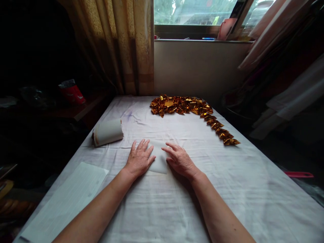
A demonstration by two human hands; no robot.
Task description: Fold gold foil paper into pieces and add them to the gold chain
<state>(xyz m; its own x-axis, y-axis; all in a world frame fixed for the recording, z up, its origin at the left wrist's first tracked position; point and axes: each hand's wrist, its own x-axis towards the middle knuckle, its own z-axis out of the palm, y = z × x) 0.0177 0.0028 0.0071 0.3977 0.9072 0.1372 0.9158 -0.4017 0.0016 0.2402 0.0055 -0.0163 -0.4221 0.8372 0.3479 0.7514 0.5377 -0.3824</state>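
— What was spread out before me?

— Your cloth-covered bench point(240, 189), with a lined sheet point(68, 199) at its near left edge. A curving row of gold folded papers point(187, 106) lay at the far side, well apart from you. A curled paper stack point(108, 132) sat at the left.

— And what did I hold?

— Nothing. Your left grip point(138, 158) and right grip point(180, 160) both lay open, palms down. Each pressed one side of a small white paper point(160, 162) flat at the bench's middle.
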